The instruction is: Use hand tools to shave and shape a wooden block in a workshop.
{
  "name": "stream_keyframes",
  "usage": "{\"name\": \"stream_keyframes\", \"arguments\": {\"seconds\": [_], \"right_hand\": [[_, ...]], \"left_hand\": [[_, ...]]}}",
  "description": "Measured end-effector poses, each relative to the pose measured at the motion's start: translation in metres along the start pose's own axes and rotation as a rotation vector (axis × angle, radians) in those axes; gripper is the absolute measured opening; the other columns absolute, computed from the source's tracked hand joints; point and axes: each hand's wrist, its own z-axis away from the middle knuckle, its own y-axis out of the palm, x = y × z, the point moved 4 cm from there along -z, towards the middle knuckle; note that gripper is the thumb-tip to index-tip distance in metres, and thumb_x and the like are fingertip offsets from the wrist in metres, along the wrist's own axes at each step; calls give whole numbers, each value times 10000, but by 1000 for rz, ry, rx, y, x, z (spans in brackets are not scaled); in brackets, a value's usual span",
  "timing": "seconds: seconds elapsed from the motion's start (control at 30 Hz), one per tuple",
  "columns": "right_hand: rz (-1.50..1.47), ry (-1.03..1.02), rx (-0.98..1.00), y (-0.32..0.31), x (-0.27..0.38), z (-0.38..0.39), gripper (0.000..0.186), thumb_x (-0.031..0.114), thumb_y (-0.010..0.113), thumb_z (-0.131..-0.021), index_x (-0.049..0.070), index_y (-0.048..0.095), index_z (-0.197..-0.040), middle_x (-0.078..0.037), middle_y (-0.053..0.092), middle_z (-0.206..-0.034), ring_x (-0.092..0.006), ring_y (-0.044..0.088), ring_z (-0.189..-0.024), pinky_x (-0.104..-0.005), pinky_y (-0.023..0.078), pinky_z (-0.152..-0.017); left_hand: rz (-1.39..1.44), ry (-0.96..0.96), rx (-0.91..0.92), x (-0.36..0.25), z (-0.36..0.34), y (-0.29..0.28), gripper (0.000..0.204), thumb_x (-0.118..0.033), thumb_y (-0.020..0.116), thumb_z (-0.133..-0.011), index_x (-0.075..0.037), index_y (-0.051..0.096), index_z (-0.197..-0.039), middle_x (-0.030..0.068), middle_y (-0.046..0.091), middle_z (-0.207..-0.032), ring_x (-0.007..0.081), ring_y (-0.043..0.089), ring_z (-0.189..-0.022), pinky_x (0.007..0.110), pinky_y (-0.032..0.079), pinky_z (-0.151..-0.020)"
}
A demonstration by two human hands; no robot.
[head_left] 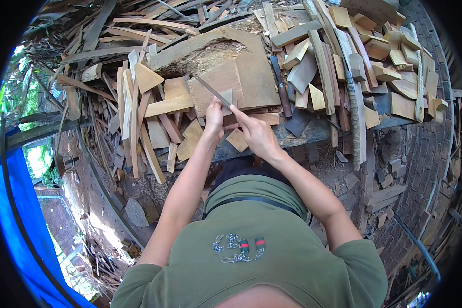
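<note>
Over the wooden work board, my right hand is closed around the near end of a long, thin grey metal bar. It looks like a file or a blade; which one I cannot tell. The bar slants away to the far left across a small pale wood block. My left hand is closed at the near side of that block and seems to grip it, with its fingers partly hidden. Just below the hands lies a square wood piece with small dark marks.
A chisel-like tool with a wooden handle lies right of the board. Cut wood blocks pile up at the right, beside a long upright stick. Wood strips crowd the left. A blue tarp hangs at far left.
</note>
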Motion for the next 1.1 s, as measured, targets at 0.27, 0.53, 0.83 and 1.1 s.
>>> {"name": "stream_keyframes", "arguments": {"seconds": [0.27, 0.53, 0.83, 1.1], "right_hand": [[70, 64, -117, 6, -47, -51, 447, 183, 479, -963, 219, 514, -1407, -243, 686, -967, -429, 665, -894, -503, 525, -779], [-100, 69, -458, -2, -94, -46, 415, 248, 418, -1008, 207, 489, -1416, -253, 641, -1143, -443, 629, -1016, -504, 500, -886], [-73, 127, -464, 8, -140, -35, 431, 286, 405, -1022, 141, 471, -1422, -219, 632, -1213, -438, 613, -1072, -489, 477, -934], [-110, 279, -434, -6, -148, -26, 439, 271, 412, -1026, 105, 453, -1430, -234, 585, -1292, -413, 575, -1158, -477, 448, -968]], "left_hand": [[-110, -96, 77, -4, 6, 5, 552, -275, 266, -1037, -235, 123, -1568, 141, 621, -1149, 268, 680, -742, 410, 603, -562], [-10, -114, 97, 1, 5, -4, 507, -283, 269, -1044, -273, 186, -1544, 145, 587, -1164, 282, 675, -725, 406, 598, -546], [29, -129, 165, 3, 20, 4, 635, -277, 600, -941, -218, 270, -1481, 124, 568, -1087, 248, 665, -763, 382, 597, -603], [-74, -75, 53, -11, 19, 5, 557, -298, 652, -877, -83, 405, -1328, 119, 586, -900, 221, 649, -582, 397, 631, -556]]}}
